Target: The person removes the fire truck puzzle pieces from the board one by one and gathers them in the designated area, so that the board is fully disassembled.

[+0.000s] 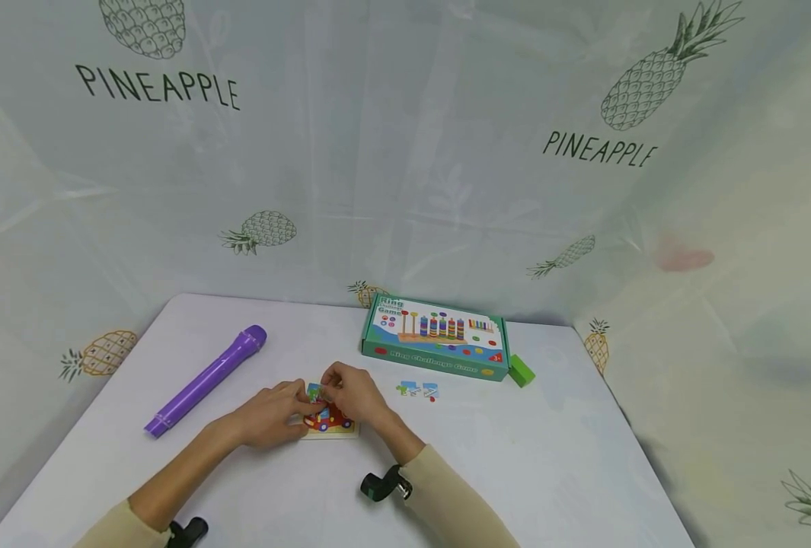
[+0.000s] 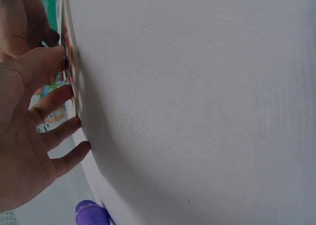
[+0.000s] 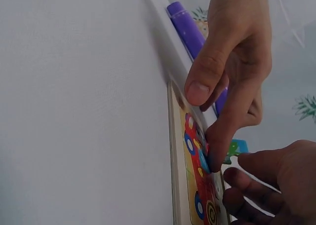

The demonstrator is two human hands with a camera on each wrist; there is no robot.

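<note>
A small jigsaw puzzle board (image 1: pixel 333 435) with a red car picture lies on the table in the head view. My left hand (image 1: pixel 275 415) is at its left side, fingers spread. In the right wrist view, the left index finger (image 3: pixel 224 131) reaches down onto the picture. My right hand (image 1: pixel 353 392) leans over the board's upper part and pinches a blue and green puzzle piece (image 3: pixel 238 146) between thumb and fingers. The piece stands up from the board, partly hidden by the fingers. Loose blue puzzle pieces (image 1: pixel 409 388) lie to the right.
A purple tube-shaped microphone-like object (image 1: pixel 206 380) lies at the left. At the back stands a green Ring Challenge Game box (image 1: pixel 435 336), with a bright green block (image 1: pixel 522 371) beside its right end. A pineapple-print curtain (image 1: pixel 405 167) hangs behind the white table (image 1: pixel 549 457).
</note>
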